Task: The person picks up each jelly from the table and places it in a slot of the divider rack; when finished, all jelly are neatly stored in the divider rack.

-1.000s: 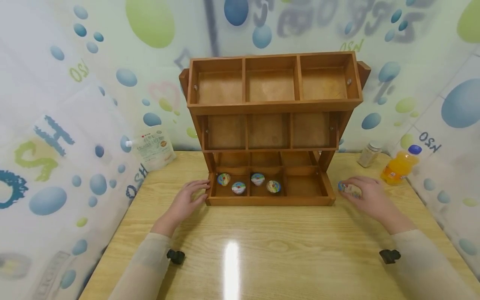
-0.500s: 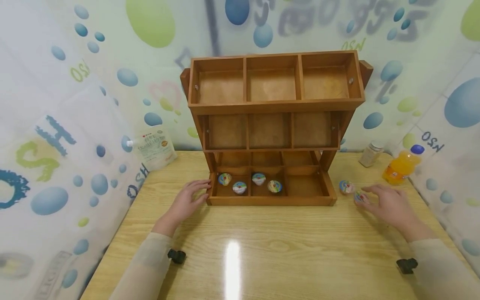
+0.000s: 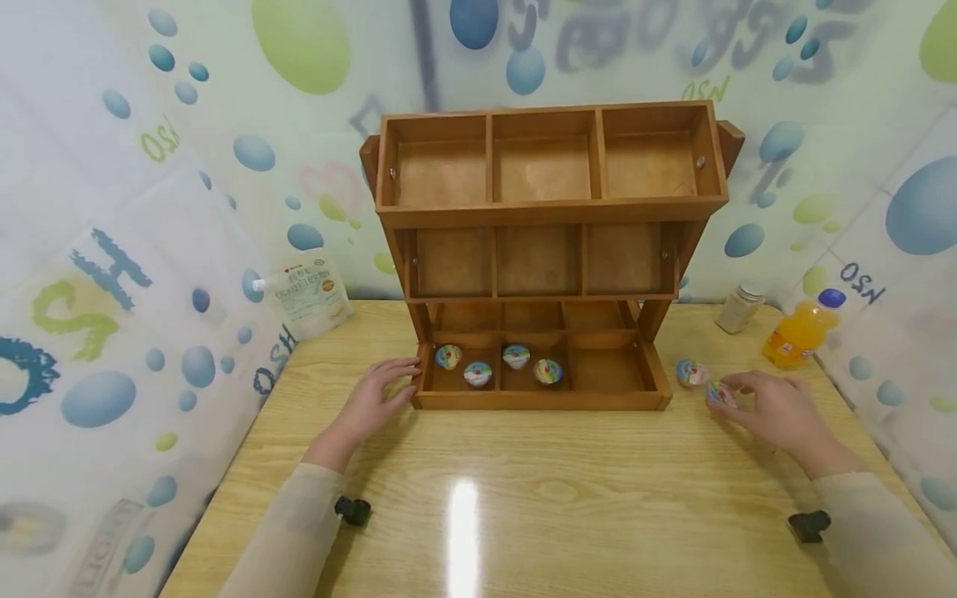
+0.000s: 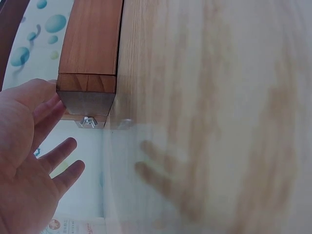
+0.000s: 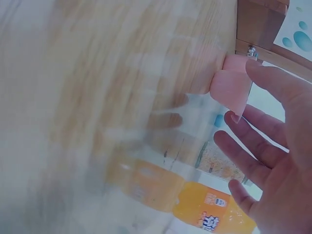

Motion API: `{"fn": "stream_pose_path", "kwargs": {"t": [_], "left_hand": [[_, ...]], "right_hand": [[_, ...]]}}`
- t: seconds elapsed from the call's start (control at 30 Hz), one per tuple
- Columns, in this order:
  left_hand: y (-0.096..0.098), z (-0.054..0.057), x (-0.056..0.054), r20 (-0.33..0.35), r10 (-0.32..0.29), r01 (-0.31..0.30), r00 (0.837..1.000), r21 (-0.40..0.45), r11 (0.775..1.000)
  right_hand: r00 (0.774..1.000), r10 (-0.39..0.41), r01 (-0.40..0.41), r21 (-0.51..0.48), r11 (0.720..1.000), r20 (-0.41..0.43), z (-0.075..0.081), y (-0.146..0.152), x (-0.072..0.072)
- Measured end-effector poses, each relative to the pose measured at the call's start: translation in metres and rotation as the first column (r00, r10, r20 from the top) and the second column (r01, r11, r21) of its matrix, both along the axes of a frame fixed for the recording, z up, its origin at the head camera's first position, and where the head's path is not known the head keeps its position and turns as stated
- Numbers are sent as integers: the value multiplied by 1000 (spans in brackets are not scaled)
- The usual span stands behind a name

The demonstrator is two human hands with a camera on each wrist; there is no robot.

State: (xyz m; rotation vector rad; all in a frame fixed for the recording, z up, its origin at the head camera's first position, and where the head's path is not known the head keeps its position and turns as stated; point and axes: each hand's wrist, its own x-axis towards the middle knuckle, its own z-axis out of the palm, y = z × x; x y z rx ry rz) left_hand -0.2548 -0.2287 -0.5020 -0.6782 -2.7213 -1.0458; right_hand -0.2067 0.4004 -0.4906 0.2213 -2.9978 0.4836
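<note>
In the head view, my right hand (image 3: 781, 415) pinches a small jelly cup (image 3: 721, 394) with a printed lid on the table, right of the wooden rack (image 3: 542, 400). In the right wrist view the cup (image 5: 229, 88) looks pale pink, with thumb and index finger at its edge. A second jelly cup (image 3: 691, 373) stands beside it, closer to the rack. My left hand (image 3: 370, 403) touches the rack's lower left end, its fingers extended. Two jelly cups lie in the bottom left compartment (image 3: 441, 384) and two in the bottom middle compartment (image 3: 516, 384).
An orange drink bottle (image 3: 800, 332) and a lidded jar (image 3: 740, 307) stand behind my right hand. A white printed pouch (image 3: 310, 295) leans on the back wall at left. The rack's upper tiers (image 3: 549, 212) overhang the bottom row. Wooden table (image 3: 568, 498) extends in front.
My right hand has moved right and nearer, uncovering one jelly cup beside the rack, and its fingers have closed on the other. My left hand stays at the rack.
</note>
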Motion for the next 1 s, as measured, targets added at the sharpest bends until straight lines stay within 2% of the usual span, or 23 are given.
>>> {"fn": "stream_pose_path", "kwargs": {"t": [0.13, 0.23, 0.47, 0.8, 1.0], "left_hand": [[0, 0, 0, 2, -1, 1, 1000, 2, 1000], [0, 1, 1, 11, 1, -1, 1000, 0, 1000], [0, 2, 1, 33, 7, -7, 999, -6, 1000], [-1, 1, 1, 18, 2, -2, 1000, -9, 1000], [-1, 2, 1, 24, -2, 2, 1000, -2, 1000]], "right_hand": [[1000, -4, 6, -55, 998, 27, 1, 3, 2], [1000, -3, 4, -55, 998, 26, 4, 4, 3], [996, 17, -18, -4, 1000, -91, 20, -4, 4], [993, 73, -72, 10, 997, -91, 46, -46, -2], [988, 126, -128, -13, 992, -92, 56, -77, -13]]}}
